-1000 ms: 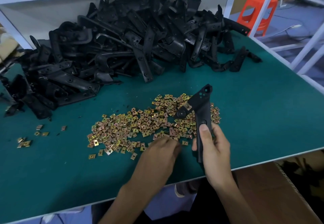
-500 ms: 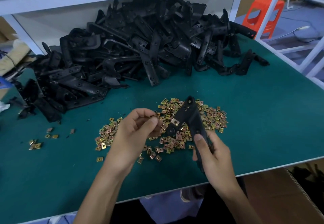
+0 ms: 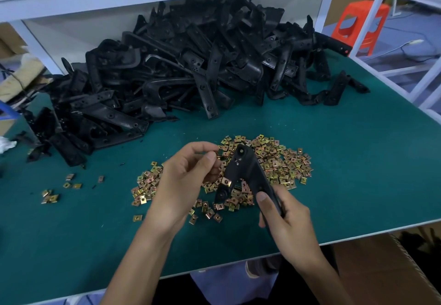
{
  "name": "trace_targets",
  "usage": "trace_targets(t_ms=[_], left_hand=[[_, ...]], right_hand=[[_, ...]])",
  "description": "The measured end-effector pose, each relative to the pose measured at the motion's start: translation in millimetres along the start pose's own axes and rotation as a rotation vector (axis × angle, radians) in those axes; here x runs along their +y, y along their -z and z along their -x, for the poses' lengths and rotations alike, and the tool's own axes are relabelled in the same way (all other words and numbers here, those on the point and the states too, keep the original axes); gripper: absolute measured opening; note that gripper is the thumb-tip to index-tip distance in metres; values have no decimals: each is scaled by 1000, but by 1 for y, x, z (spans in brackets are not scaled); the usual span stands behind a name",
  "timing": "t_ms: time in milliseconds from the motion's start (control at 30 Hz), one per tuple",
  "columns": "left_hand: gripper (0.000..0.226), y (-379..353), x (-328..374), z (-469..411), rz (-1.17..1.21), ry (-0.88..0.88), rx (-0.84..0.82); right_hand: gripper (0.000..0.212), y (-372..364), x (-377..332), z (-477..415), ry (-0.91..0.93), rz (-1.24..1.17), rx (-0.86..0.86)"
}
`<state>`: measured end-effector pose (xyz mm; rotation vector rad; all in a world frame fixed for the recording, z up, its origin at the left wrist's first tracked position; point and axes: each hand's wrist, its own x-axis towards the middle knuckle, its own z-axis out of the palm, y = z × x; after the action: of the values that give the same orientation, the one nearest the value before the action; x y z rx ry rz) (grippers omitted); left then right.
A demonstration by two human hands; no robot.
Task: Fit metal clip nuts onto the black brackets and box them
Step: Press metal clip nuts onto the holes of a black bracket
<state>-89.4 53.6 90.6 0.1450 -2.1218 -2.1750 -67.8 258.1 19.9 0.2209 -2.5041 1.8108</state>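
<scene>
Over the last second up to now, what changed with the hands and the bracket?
The left hand rose off the clip nuts to beside the bracket, fingertips pinched; any nut between them is hidden. The right hand still grips the bracket; its fitted nut stays.

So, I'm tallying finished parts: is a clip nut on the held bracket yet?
On. One gold clip nut sits on the shorter arm of the bracket; the right hand grips the other arm.
</scene>
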Motion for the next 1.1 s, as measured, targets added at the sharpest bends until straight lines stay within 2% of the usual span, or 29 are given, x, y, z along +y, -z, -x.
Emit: trace_targets(t_ms=[133,233,667,1100], left_hand=[[13,-1,1,2,-9,-13,11],[21,-3,1,2,-45,-31,4],[24,-7,8,1,-72,-4,-40],[23,3,23,-9,-243,-28,-234]], right_hand=[[30,0,0,0,7,15,-5],[30,1,1,1,12,15,-12],[33,1,5,0,32,80,-46],[21,1,3,-1,14,109,-88]])
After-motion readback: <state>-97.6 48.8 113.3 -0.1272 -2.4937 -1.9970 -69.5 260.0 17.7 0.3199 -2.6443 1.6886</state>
